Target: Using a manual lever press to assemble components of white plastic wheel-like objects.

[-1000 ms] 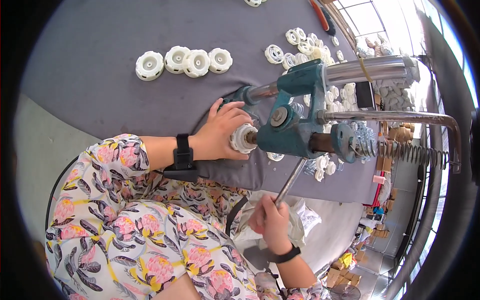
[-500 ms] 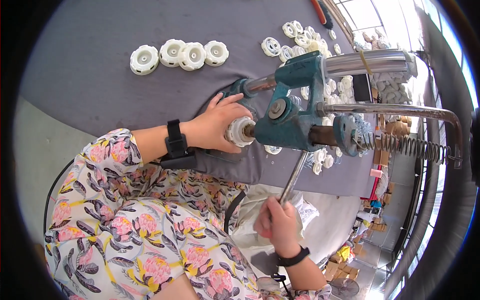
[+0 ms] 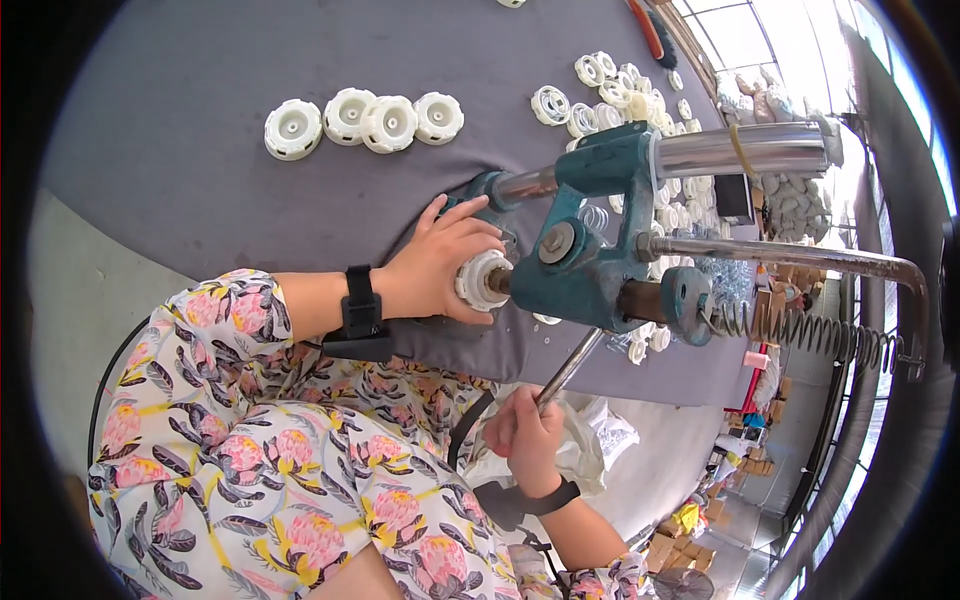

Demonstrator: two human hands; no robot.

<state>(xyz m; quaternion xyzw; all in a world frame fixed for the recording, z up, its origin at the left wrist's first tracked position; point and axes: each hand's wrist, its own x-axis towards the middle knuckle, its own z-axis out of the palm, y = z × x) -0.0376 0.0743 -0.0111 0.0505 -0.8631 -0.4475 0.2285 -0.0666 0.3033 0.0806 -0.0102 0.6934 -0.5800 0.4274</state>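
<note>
Head view: left hand clasps a white plastic wheel steady under the teal press; right hand clenches its lever for leverage.

The left hand grips a white plastic wheel seated under the teal hand press at the picture's centre. At about five o'clock from it, the right hand is closed around the press's metal lever. On the grey worktop, a row of four white wheels lies at eleven o'clock, and a loose heap of white parts at one o'clock.
</note>
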